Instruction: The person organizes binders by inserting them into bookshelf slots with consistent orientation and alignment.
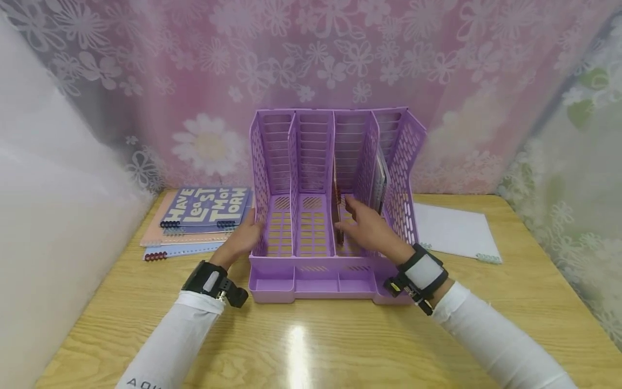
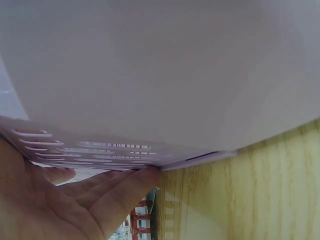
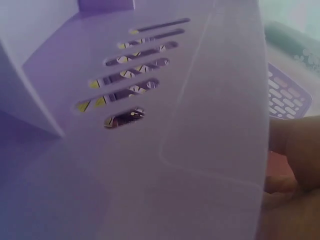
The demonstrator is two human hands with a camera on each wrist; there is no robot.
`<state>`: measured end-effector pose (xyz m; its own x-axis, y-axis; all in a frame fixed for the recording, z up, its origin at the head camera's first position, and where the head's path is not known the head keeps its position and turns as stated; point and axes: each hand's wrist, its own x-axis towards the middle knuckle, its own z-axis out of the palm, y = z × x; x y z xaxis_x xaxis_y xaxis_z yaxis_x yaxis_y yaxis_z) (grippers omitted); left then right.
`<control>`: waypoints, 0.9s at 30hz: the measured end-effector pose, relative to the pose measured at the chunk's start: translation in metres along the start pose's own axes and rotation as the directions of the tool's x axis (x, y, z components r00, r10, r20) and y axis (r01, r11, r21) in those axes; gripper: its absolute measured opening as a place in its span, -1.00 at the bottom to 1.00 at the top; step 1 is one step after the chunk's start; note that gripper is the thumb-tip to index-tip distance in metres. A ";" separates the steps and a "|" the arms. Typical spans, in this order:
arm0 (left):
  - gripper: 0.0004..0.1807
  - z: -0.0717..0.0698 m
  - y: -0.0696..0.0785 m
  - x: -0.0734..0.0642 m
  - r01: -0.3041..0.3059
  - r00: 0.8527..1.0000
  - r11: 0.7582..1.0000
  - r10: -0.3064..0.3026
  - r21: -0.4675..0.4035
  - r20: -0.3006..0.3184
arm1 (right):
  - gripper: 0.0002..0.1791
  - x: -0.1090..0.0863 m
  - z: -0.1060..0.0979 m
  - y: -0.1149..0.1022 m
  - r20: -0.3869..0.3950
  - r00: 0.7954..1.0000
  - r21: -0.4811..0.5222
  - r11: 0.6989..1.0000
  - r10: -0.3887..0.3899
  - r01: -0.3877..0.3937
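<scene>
Brown notebook (image 1: 336,206) on edge in rack (image 1: 318,261), third slot (image 1: 351,143) from left, running front to back
Right hand (image 1: 370,228) nearer, at its right, fingers parted, thumb seemingly touching; left hand (image 1: 245,237) flat against rack's outside

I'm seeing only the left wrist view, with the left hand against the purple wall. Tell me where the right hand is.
Observer: The right hand reaches into the purple rack, third compartment from the left.

Operator: Name what stands beside it there.

Observer: A thin brown item, upright along the compartment's left divider.

Operator: Now give me the table on the rack's right.

Observer: A white notebook with pale green coils lies flat there.
</scene>
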<state>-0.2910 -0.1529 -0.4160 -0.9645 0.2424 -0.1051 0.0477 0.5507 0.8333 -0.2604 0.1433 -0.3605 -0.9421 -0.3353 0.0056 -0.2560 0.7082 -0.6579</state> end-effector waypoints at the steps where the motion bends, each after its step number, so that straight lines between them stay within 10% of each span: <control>1: -0.39 0.000 0.000 0.000 -0.001 1.000 1.000 0.001 -0.007 0.004 | -0.16 -0.001 0.000 0.000 -0.006 1.000 0.005 1.000 -0.001 0.001; 18: -0.44 0.001 0.001 -0.002 -0.037 0.999 0.998 0.037 -0.056 0.004 | -0.47 -0.053 -0.021 0.017 -0.091 0.984 0.123 0.979 -0.152 0.163; 23: -0.45 -0.001 0.002 -0.001 -0.042 0.999 0.997 0.043 -0.068 0.011 | -0.63 -0.069 -0.037 0.038 -0.337 0.875 0.050 0.922 -0.347 0.384; 27: -0.45 -0.001 0.002 -0.001 -0.040 0.999 0.997 0.041 -0.069 0.009 | -0.63 -0.075 -0.049 0.062 -0.495 0.789 -0.009 0.910 -0.363 0.414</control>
<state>-0.2898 -0.1526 -0.4137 -0.9593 0.2721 -0.0760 0.0682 0.4840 0.8724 -0.2158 0.2432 -0.3644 -0.7578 -0.2146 0.6162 -0.6247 0.5113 -0.5902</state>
